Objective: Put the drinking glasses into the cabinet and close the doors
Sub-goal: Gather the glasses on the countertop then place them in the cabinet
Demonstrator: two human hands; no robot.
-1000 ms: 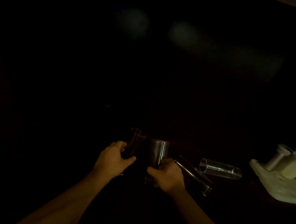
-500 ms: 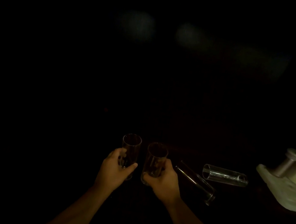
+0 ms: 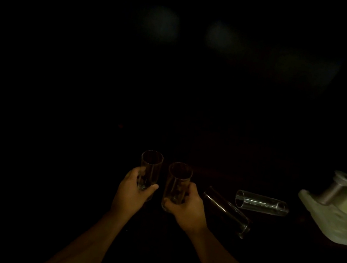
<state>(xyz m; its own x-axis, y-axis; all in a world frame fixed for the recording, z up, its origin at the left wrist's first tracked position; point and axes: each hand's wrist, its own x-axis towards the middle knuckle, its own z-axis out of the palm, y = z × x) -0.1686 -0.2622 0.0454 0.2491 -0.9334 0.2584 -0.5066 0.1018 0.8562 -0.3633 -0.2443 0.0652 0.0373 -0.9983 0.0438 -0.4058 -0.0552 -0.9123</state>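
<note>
The left hand (image 3: 130, 192) grips one upright glass (image 3: 150, 168), the right hand (image 3: 188, 205) another (image 3: 177, 183); right of it lie two more glasses (both on their sides) (image 3: 262, 203).

Both bare forearms reached forward from the bottom of the view, side by side. The left hand (image 3: 132, 192) was curled closed around an upright glass (image 3: 150, 168), thumb across its front. The right hand (image 3: 188, 208) was wrapped likewise around a second glass (image 3: 177, 183), close beside the left.
</note>
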